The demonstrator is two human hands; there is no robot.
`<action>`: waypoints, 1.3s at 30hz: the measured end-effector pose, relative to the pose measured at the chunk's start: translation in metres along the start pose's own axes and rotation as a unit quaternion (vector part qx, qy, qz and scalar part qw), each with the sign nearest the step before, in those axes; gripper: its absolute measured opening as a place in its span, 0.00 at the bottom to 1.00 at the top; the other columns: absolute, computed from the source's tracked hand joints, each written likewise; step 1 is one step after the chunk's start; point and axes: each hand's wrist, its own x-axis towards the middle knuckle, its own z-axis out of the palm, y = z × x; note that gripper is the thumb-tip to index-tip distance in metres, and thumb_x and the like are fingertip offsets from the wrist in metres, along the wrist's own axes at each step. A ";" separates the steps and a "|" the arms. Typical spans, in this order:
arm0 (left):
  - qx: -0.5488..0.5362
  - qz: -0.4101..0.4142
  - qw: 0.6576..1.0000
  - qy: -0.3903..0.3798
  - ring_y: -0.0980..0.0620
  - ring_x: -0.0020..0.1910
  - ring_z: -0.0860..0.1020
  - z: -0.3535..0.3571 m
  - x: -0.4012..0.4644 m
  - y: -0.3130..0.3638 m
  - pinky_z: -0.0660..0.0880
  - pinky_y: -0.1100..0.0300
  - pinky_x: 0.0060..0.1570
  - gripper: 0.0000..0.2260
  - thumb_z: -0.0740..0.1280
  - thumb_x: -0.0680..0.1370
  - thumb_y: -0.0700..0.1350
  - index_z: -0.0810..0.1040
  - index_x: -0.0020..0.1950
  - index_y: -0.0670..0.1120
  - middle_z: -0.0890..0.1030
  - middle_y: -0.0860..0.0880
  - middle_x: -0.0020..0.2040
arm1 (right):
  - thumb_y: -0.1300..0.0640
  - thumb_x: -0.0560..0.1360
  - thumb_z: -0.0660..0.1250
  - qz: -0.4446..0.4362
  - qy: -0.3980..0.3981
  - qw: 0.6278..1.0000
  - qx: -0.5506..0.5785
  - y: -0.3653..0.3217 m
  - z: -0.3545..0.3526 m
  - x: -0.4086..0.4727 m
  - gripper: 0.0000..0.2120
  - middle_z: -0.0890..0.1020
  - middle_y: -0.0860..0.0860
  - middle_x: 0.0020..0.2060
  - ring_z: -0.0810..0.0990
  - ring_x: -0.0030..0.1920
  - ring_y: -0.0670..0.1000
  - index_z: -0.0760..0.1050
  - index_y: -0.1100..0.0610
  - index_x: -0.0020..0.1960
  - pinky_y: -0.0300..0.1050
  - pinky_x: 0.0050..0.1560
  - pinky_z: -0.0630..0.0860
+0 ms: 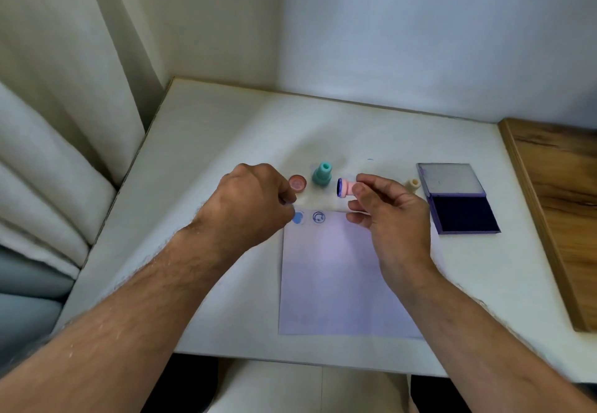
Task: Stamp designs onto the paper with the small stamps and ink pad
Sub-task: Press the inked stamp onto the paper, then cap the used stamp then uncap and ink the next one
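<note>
The right hand (384, 209) pinched a pink stamp (346, 188) between thumb and fingers, holding it in the air on its side, its inked face turned left, above the far edge of the paper (342, 277). The left hand (248, 202) hovered over the paper's far left corner with fingers curled; whether they held anything could not be told. The paper lay on the white table (226, 128) near the person, with two blue prints at its far left: a solid blob (298, 218) and a ring design (319, 217) just right of it. Beyond the paper stood a pink cap (297, 183), a teal stamp (322, 174) upright, and a cream stamp (413, 184). The ink pad (458, 199) lay open to the right, its lid tipped back, touching the cream stamp or just beside it.
</note>
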 end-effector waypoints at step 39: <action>-0.224 -0.004 0.962 0.155 0.57 0.42 0.83 -0.002 0.007 0.028 0.78 0.66 0.52 0.12 0.71 0.73 0.48 0.83 0.56 0.55 0.84 0.57 0.40 | 0.69 0.74 0.68 0.013 -0.073 0.991 0.110 -0.019 -0.019 -0.002 0.10 0.85 0.59 0.49 0.87 0.43 0.56 0.83 0.56 0.47 0.45 0.40 0.82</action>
